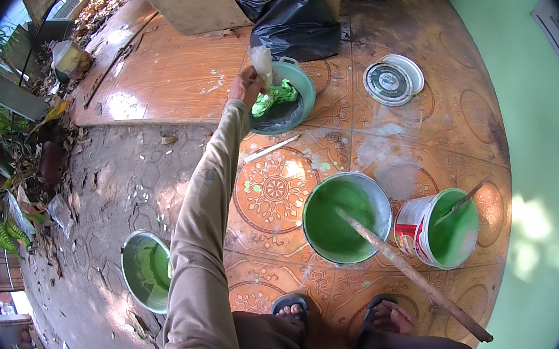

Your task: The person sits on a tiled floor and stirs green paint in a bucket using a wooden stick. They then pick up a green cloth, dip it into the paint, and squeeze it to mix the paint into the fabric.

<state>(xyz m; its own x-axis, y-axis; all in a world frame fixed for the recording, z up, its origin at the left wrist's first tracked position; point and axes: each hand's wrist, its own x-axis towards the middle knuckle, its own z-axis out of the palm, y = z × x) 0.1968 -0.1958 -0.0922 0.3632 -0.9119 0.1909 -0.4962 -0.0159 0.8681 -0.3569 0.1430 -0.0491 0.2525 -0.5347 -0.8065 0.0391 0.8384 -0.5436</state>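
Evidently, the left hand [248, 86] grips some whitish plastic [261, 60] at the far-left rim of the basin [307, 90], which holds 1 green cloth [278, 97]. A firm pinch over the basin's middle should contain drips. The right hand is out of view; I cannot tell its state.

Brown sleeve [200, 264], dark trousers [263, 343], open sandals [302, 306]

The sleeve, running from the lower left of the frame toward the upper middle, is long, greyish brown and creased, with a small darker patch along the forearm. It ends at the wrist; the left hand [246, 87] is ungloved. The trousers, at the bottom, are plain and brownish black. The sandals, bottom centre, are dark and leave the toes [289, 310] bare.
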